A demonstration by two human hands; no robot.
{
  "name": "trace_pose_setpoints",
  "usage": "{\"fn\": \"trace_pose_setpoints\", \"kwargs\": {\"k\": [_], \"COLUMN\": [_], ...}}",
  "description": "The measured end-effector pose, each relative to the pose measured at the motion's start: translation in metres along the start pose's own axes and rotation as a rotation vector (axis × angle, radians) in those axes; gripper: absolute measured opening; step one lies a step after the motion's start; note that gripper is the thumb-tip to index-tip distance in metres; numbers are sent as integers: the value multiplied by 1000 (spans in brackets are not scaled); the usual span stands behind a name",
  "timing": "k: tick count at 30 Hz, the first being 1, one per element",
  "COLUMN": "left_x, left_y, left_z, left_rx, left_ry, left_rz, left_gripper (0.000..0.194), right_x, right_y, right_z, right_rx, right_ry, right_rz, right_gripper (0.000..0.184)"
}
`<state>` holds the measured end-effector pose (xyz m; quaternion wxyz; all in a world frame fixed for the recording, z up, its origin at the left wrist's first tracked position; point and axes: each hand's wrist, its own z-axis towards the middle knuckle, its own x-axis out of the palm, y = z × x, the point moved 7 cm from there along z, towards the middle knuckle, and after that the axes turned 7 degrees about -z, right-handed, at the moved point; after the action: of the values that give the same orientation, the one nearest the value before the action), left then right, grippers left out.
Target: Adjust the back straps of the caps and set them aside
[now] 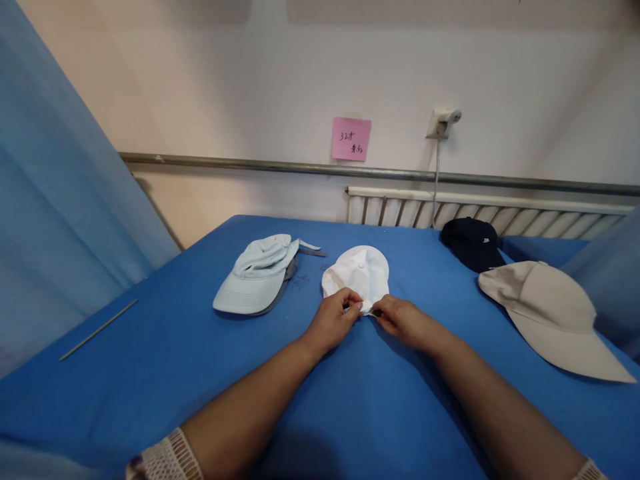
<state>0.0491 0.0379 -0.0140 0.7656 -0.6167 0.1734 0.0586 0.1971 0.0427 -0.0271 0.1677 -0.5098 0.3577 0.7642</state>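
Note:
A white cap (361, 270) lies at the middle of the blue-covered table, its near edge between my two hands. With fingers pinched, my left hand (336, 315) grips that near edge, at what looks like the back strap. Close beside it on the right, my right hand (400, 320) is closed on the strap too, with a small dark bit showing at its fingertips, perhaps a buckle. The fingers partly hide the strap. Left of the white cap, a light blue cap (257, 273) rests on a grey cap (291, 268), their straps loose.
At the right lie a beige cap (555, 307) and a navy cap (470, 241). A thin stick (99, 330) is on the blue sheet (165, 380) at the left. Behind are a metal rail (280, 165), a radiator (395, 208) and a plugged-in cord (437, 173). A blue curtain (65, 167) hangs left.

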Motion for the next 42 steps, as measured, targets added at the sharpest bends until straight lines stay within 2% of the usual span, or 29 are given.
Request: {"fn": "trace_pose_setpoints", "kwargs": {"k": [8,13,23,29,36,42], "left_x": [-9,-10,-6,-2,-4,-1], "left_y": [-8,-12,-16,-17,-28,-34], "left_z": [-3,-6,-8,-8,-11,-12], "left_rx": [36,62,99,114,162,232], "left_ry": [-111,-142,-96,-57,-65,-17], "left_rz": [34,-3,69,101,256,342], "left_gripper": [15,16,13,13,13,14], "right_x": [-12,-14,-21,-21,-23,-24], "right_y": [-13,-8,10,16,20,25], "right_z": [-8,-9,-9,-8,-10,-11], "right_rx": [149,141,42,-18,-55,-110], "right_ry": [-305,-429,-457,-424,-435,-438], "right_rz": [263,369,197,112,19,-55], "right_gripper": [17,15,13,13,15,17]}}
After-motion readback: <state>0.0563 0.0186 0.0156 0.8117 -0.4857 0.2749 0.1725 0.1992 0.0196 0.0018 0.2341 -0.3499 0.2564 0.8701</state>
